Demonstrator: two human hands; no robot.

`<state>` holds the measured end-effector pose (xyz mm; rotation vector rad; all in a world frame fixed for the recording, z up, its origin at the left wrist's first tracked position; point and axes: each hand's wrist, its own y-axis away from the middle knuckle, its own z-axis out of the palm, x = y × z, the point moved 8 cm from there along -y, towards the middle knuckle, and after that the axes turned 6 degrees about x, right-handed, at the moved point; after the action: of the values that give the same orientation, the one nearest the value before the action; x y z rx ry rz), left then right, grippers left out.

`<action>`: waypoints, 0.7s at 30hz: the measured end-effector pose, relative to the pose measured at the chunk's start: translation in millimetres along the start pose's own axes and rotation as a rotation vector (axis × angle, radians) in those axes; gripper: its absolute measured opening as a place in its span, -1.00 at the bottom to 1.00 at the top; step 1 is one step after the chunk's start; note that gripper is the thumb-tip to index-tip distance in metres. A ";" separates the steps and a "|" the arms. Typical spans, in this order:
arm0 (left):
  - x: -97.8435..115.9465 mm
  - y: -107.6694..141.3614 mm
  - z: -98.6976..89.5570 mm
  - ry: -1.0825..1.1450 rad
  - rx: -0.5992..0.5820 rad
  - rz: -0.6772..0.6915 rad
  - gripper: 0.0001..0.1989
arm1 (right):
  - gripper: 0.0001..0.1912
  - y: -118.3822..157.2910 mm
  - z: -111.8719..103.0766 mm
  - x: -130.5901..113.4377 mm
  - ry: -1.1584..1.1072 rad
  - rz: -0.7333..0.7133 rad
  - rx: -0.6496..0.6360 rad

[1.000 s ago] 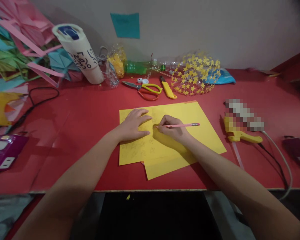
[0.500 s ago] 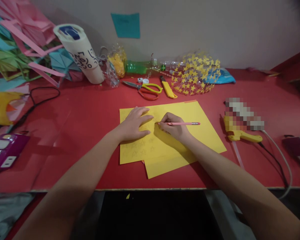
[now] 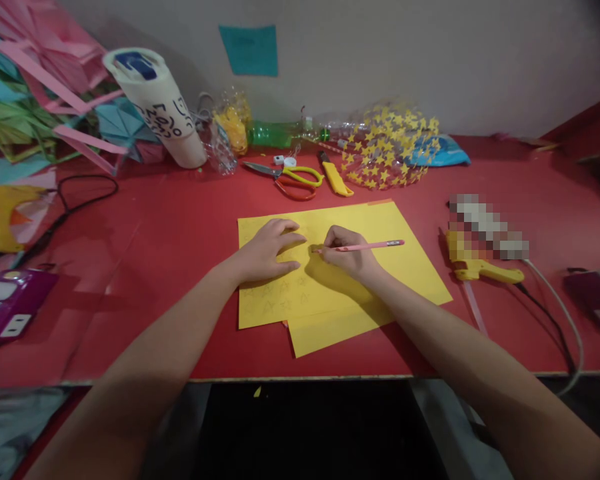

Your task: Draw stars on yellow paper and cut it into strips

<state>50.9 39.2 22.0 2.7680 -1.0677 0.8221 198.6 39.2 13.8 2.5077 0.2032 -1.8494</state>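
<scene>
A sheet of yellow paper (image 3: 370,223) lies on the red table, overlapping another yellow sheet whose edge shows near the front. My left hand (image 3: 267,251) rests flat on its left half, fingers spread, with nothing held. Rows of small pencilled stars (image 3: 285,287) show below that hand; some are hidden under it. In a writing grip, my right hand (image 3: 347,252) is closed around a pink pencil (image 3: 380,245). The pencil's tip points left at the paper, between the two hands, and its eraser end sticks out to the right.
Behind the paper lie scissors (image 3: 295,180), a yellow utility knife (image 3: 336,175) and a clear bottle piece covered in yellow stars (image 3: 387,147). A white tumbler (image 3: 167,113) stands back left. Glue guns (image 3: 485,270) and cords lie at both sides. The table's front edge (image 3: 300,379) is near me.
The pencil has tilted, its eraser end now a little higher. My right hand has shifted very slightly; my left hand stays almost in place on the paper.
</scene>
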 end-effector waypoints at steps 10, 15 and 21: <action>0.9 -0.5 -0.3 -0.009 -0.004 -0.002 -0.52 | -0.87 -0.6 0.1 -1.4 0.001 -0.003 -0.033; 0.4 -0.1 -0.5 -0.009 -0.005 -0.013 -0.53 | -0.88 -2.3 0.9 3.3 0.001 -0.007 -0.036; 0.1 -0.3 -0.1 -0.008 -0.008 -0.014 -0.51 | -0.86 -0.8 3.5 6.2 0.003 -0.002 -0.038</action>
<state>51.1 39.4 22.2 2.7714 -1.0487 0.8036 196.9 40.3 6.9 2.4866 0.2392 -1.8243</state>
